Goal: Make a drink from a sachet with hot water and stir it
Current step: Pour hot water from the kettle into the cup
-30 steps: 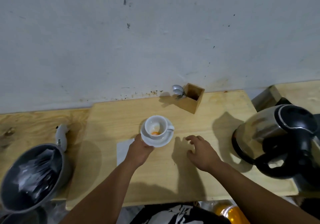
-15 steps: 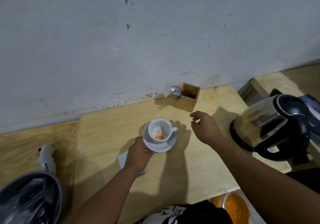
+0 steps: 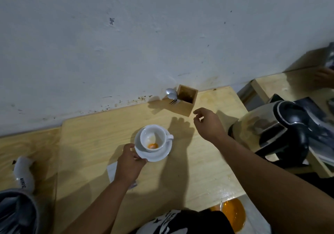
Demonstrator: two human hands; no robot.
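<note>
A white cup [image 3: 153, 138] with orange powder at its bottom stands on a white saucer [image 3: 159, 157] in the middle of the wooden counter. My left hand [image 3: 129, 165] pinches the saucer's near-left rim. My right hand [image 3: 207, 124] hovers empty with loosely curled fingers, right of the cup and just in front of a wooden cutlery box [image 3: 187, 100]. Spoons and a fork [image 3: 172, 95] stick out of the box's left side. A steel kettle with a black handle [image 3: 271, 130] stands to the right.
A white paper [image 3: 113, 171] lies under my left wrist. A grey bin lined with plastic [image 3: 16, 214] sits at the bottom left, with a white crumpled wrapper [image 3: 24, 172] beside it. The grey wall runs along the counter's back. An orange container [image 3: 233, 214] sits below the counter's front edge.
My right hand has risen from the counter and moved away and right, toward the cutlery box. My left hand has stayed on the saucer. The view has shifted left and closer.
</note>
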